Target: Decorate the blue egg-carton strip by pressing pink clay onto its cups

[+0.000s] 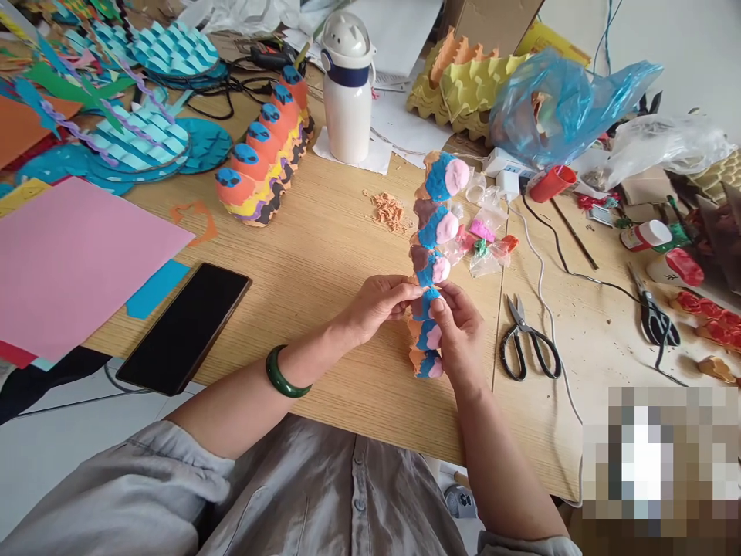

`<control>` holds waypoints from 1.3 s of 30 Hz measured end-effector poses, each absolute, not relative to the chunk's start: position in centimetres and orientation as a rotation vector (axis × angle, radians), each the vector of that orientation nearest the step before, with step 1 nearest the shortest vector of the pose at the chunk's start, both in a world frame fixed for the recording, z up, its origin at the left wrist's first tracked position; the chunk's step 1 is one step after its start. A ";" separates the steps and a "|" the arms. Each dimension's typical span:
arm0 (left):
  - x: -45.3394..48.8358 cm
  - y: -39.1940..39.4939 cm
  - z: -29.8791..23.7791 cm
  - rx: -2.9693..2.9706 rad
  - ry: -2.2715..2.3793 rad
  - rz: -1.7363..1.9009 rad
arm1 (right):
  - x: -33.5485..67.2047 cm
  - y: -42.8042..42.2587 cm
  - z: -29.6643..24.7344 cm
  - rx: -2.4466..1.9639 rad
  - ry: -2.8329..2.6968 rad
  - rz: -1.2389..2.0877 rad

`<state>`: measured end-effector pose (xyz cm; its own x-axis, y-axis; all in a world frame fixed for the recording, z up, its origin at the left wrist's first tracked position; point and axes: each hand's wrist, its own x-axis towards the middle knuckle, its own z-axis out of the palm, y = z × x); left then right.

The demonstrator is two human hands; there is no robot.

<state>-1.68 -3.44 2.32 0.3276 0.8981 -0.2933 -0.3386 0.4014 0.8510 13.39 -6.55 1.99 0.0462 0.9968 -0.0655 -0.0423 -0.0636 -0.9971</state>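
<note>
Above the table's front part, a strip of egg carton is held upright on end between my two hands. Its bumps carry pink and blue modelling clay, with brown clay along part of the left side. My left hand pinches the strip's left edge around the middle. On the opposite side, my right hand grips it, the thumb pressed against a pink bump and the fingers behind. Small bags of coloured clay lie just beyond the strip, beside a heap of orange crumbs.
Black-handled scissors lie right of my right hand. A phone and pink paper are at left. Farther back stand a clay-covered orange carton strip, a white bottle and yellow egg cartons. Cables cross the right side.
</note>
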 end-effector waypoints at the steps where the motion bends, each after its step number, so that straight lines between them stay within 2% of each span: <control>1: -1.6 -3.5 2.3 0.773 0.875 0.936 | 13.4 -6.5 2.0 -1.257 -1.109 1.248; 7: -1.6 -3.7 2.2 0.761 0.742 0.888 | 14.0 -5.9 1.5 -1.306 -1.056 1.264; 14: -1.7 -3.6 1.6 0.874 0.796 0.900 | 14.2 -5.5 1.1 -1.384 -1.157 1.150; 39: -1.5 -3.7 1.7 0.776 0.740 0.904 | 13.8 -6.1 1.8 -1.279 -1.026 1.277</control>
